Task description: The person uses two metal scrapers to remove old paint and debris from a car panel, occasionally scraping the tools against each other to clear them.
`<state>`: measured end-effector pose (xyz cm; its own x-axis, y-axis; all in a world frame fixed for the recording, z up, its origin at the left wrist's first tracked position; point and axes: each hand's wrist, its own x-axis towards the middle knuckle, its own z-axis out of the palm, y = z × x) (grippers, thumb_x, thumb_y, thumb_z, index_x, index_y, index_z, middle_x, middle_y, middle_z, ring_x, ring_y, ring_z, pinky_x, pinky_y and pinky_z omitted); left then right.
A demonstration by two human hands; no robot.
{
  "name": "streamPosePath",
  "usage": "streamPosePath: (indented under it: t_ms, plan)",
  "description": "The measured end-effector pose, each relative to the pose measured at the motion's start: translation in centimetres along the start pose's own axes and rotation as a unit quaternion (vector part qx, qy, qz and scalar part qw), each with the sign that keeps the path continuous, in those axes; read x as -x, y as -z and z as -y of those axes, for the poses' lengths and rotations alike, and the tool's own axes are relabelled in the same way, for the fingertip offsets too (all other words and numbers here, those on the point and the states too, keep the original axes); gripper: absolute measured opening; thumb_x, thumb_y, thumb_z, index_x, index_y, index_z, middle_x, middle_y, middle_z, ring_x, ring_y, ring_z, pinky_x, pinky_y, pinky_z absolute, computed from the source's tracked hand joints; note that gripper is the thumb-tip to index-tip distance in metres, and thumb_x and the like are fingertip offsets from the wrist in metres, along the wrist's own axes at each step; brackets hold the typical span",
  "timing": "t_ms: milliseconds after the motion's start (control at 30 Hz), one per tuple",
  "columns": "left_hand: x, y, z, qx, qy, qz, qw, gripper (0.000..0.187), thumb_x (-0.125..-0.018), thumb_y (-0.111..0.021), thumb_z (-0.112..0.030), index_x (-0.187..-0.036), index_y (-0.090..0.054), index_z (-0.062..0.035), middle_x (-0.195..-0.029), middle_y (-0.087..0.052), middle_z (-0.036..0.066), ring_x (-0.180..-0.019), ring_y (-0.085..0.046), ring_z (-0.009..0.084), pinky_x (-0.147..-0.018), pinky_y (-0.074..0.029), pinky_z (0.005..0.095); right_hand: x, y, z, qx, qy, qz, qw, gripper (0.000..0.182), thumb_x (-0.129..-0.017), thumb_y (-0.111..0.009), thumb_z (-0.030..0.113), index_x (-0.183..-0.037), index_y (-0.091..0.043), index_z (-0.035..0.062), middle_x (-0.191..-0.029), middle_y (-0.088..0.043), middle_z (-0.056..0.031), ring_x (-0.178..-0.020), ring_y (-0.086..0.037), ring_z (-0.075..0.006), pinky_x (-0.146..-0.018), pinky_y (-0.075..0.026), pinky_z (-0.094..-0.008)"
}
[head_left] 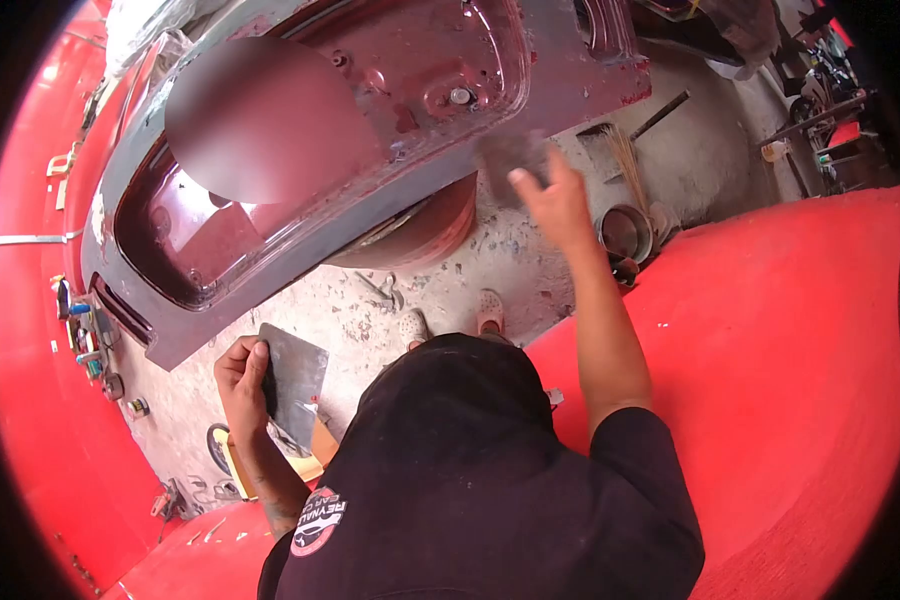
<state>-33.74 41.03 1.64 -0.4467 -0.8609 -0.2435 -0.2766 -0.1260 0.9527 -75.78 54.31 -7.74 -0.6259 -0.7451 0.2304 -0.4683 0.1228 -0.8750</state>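
Observation:
A large dark grey and maroon car body panel (380, 200), with a deep recess and openings, lies across the space in front of me. My left hand (240, 370) pinches the edge of a flat grey square plate (300, 380) between thumb and fingers, below the panel's near left end. My right hand (558, 200) is at the panel's near right edge. It grips a thin dark rectangular piece (510, 165), smeared by motion, that overlaps the panel edge in this view; I cannot tell what kind of piece it is.
A rounded drum-like object (440, 235) stands under the panel. A hammer-like tool (382, 291) lies on the spotted floor. At the right are a metal pot (625, 232) and a bristle broom (625, 165). Red surfaces (750, 330) flank both sides, and small items (88, 340) line the left.

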Motion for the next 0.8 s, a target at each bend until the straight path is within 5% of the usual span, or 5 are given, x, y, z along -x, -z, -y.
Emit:
streamPosePath:
  t_ms: [367,500,567,600,800]
  plan:
    - [-0.1,-0.3,-0.8,0.016,-0.003,0.001,1.0,0.019,-0.094,-0.063,-0.018,-0.085,-0.062,-0.0017,-0.074,-0.057,-0.006,-0.064,-0.045,0.0024,-0.06,-0.035,0.0188,0.2,-1.0,-1.4,-0.148,-0.06,-0.047,0.986,0.048,-0.084,-0.066,0.019,-0.124,-0.054,-0.0028,-0.106,-0.067,-0.0238,-0.1,-0.066,-0.0341,-0.086,-0.05,-0.0406]
    - [-0.6,-0.9,-0.5,0.004,-0.003,-0.001,1.0,0.018,-0.094,-0.063,-0.017,-0.085,-0.062,-0.0026,-0.074,-0.057,-0.006,-0.065,-0.046,0.002,-0.06,-0.035,0.0185,1.8,-3.6,1.3,-0.023,-0.023,0.11,0.993,0.051,-0.084,-0.069,0.017,-0.127,-0.052,-0.0025,-0.118,-0.064,-0.0177,-0.113,-0.06,-0.0269,-0.096,-0.046,-0.0388]
    - [-0.5,-1.0,-0.6,0.001,-0.018,0.005,1.0,0.017,-0.094,-0.063,-0.017,-0.085,-0.063,-0.0033,-0.074,-0.057,-0.007,-0.065,-0.046,0.0018,-0.06,-0.035,0.0183,1.8,-3.5,1.1,-0.073,-0.011,0.114,0.991,0.056,-0.084,-0.069,0.027,-0.128,-0.051,-0.0025,-0.121,-0.061,-0.0242,-0.103,-0.064,-0.0384,-0.09,-0.05,-0.0418]
    - [-0.3,-0.8,-0.6,0.008,-0.015,-0.002,1.0,0.017,-0.094,-0.063,-0.018,-0.085,-0.063,-0.0035,-0.074,-0.057,-0.007,-0.065,-0.046,0.0016,-0.06,-0.035,0.0183,1.3,-2.0,0.7,-0.073,0.007,0.028,0.997,0.051,-0.087,-0.067,0.013,-0.132,-0.048,-0.0011,-0.121,-0.061,-0.0164,-0.112,-0.059,-0.0261,-0.098,-0.045,-0.0376]
    - [0.7,1.1,1.8,0.008,0.003,-0.067,0.998,0.021,-0.095,-0.062,-0.019,-0.081,-0.062,-0.0031,-0.069,-0.049,-0.009,-0.061,-0.035,0.0022,-0.056,-0.026,0.0202,-1.1,1.4,-2.2,-0.347,-0.096,-0.269,0.894,0.054,-0.087,-0.06,-0.002,-0.136,-0.037,0.0002,-0.127,-0.055,-0.0123,-0.116,-0.054,-0.0219,-0.1,-0.042,-0.0343]
